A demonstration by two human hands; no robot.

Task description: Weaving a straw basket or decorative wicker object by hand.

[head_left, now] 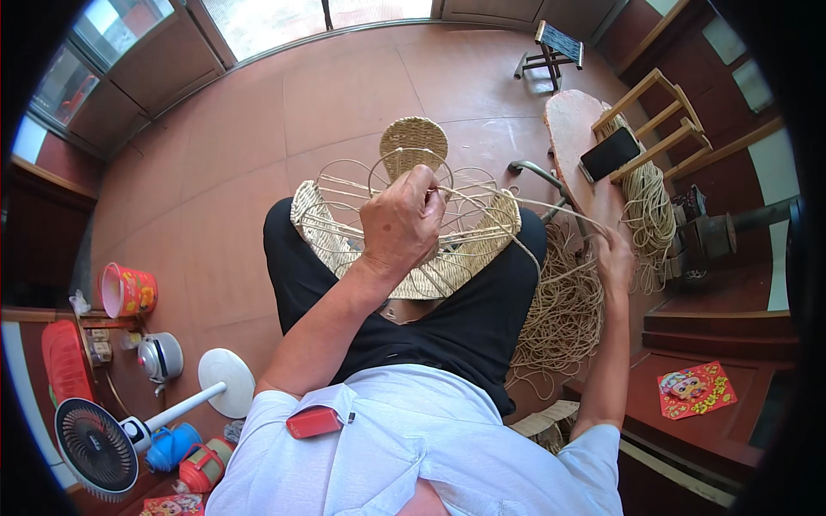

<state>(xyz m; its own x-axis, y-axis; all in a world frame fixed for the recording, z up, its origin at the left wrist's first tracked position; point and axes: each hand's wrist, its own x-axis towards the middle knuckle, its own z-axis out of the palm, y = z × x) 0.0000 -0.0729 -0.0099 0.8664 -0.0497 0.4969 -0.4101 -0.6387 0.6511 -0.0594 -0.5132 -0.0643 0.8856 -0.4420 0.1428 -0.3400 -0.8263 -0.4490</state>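
Across my lap rests a partly woven wire frame (473, 273), its curved band covered in straw-coloured cord and its bare wire loops showing at the top. A round woven disc (415, 138) stands at its far side. My left hand (402, 215) is closed at the middle of the frame, its fingers pinching the cord by the wires. From there the cord (551, 205) stretches to the right, to my right hand (613, 258), which is closed around it. Below my right hand lies a big loose heap of the same cord (559, 310).
At the right, a phone (608, 155) leans on a wooden stool frame (658, 116) beside a long board (572, 116) and hanging cord (647, 206). A folding stool (551, 56) stands farther back. A fan (96, 449), a kettle (161, 356) and a red bucket (129, 290) are at the left.
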